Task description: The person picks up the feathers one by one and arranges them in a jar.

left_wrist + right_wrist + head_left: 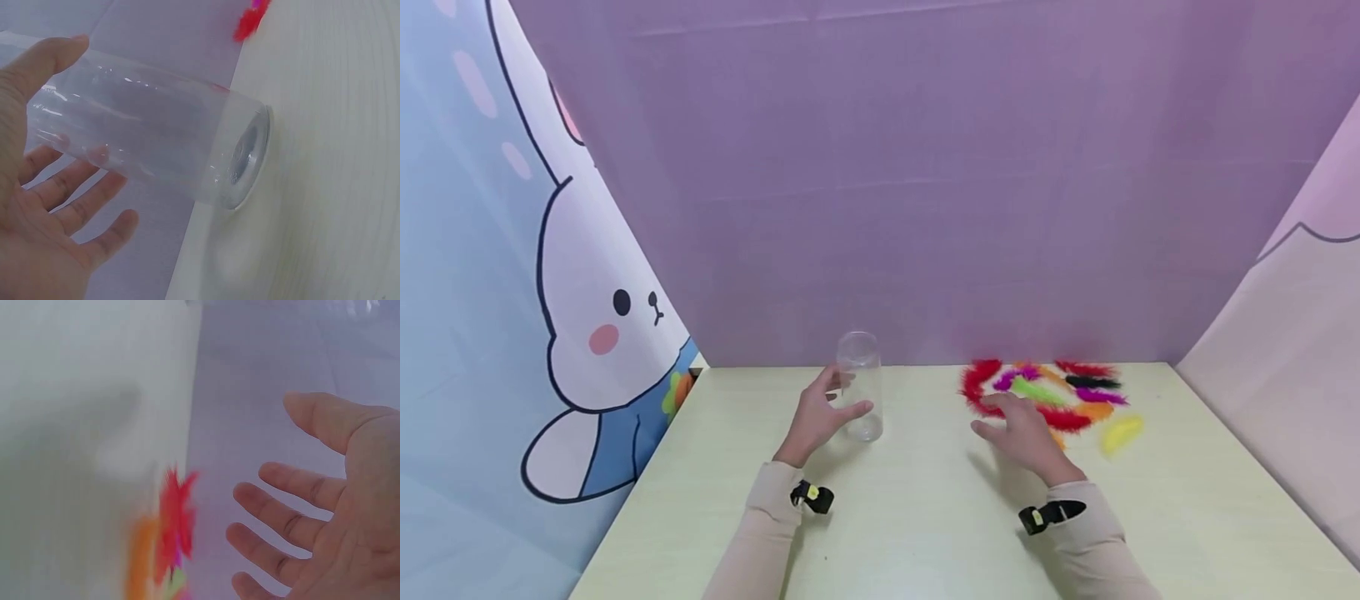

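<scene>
A clear, see-through cylindrical container (865, 387) stands upright on the table near its back edge. My left hand (823, 412) is at its left side, fingers and thumb spread loosely around it. In the left wrist view, the fingertips (119, 181) are right at the container's wall and the thumb (56, 56) overlaps its opposite side. My right hand (1022, 433) hovers with parted fingers and holds nothing. It partly hides a group of fluffy feathers, among them a red feather (976, 385), a lime-green feather (1037, 392) and a yellow feather (1122, 434).
The pale table (910, 533) runs back to a purple cloth backdrop (925, 183). On the left hangs a cloth with a printed rabbit (587, 333); a pale pink cloth (1300, 375) borders the right. Each wrist wears a black strap.
</scene>
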`<state>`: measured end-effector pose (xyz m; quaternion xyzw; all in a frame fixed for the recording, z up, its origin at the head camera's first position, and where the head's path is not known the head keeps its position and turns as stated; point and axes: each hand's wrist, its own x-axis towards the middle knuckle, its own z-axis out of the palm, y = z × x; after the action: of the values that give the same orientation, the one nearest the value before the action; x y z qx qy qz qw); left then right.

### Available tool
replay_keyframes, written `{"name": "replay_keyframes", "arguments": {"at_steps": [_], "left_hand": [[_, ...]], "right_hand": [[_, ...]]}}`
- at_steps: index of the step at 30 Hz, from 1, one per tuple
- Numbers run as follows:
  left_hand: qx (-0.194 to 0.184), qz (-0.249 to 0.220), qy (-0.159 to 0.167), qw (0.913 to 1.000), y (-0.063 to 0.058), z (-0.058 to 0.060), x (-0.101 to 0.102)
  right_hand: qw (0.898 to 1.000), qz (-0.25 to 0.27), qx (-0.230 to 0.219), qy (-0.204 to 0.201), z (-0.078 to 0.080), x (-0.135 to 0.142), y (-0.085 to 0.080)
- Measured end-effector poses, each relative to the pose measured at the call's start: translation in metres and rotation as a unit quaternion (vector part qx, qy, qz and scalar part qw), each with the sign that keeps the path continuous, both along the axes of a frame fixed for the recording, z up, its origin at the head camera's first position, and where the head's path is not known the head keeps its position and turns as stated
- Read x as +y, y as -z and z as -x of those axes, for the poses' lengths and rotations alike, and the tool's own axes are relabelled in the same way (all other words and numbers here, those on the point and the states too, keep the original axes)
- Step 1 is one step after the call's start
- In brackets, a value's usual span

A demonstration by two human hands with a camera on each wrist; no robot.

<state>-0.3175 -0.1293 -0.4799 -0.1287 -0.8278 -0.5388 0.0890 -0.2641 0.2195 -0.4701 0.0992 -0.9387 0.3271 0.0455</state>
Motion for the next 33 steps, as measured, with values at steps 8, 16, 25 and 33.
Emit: {"name": "replay_keyframes", "arguments": {"at_steps": [8, 16, 25, 33], "left_hand": [[-0.001, 0.000, 0.014, 0.9999, 0.003, 0.000, 0.002], [-0.003, -0.007, 0.017, 0.9998, 0.001, 0.000, 0.002], [-0.001, -0.008, 0.017, 0.9998, 0.003, 0.000, -0.002], [0.000, -0.012, 0.020, 0.9997, 0.006, 0.000, -0.004]], "right_hand": [[1.000, 0.004, 0.002, 0.016, -0.002, 0.047, -0.011], [0.999, -0.006, -0.024, 0.045, -0.009, 0.082, -0.019], [0.998, -0.004, -0.056, 0.033, -0.013, 0.112, -0.010], [0.988, 0.011, -0.144, 0.055, -0.017, 0.120, 0.000]]}}
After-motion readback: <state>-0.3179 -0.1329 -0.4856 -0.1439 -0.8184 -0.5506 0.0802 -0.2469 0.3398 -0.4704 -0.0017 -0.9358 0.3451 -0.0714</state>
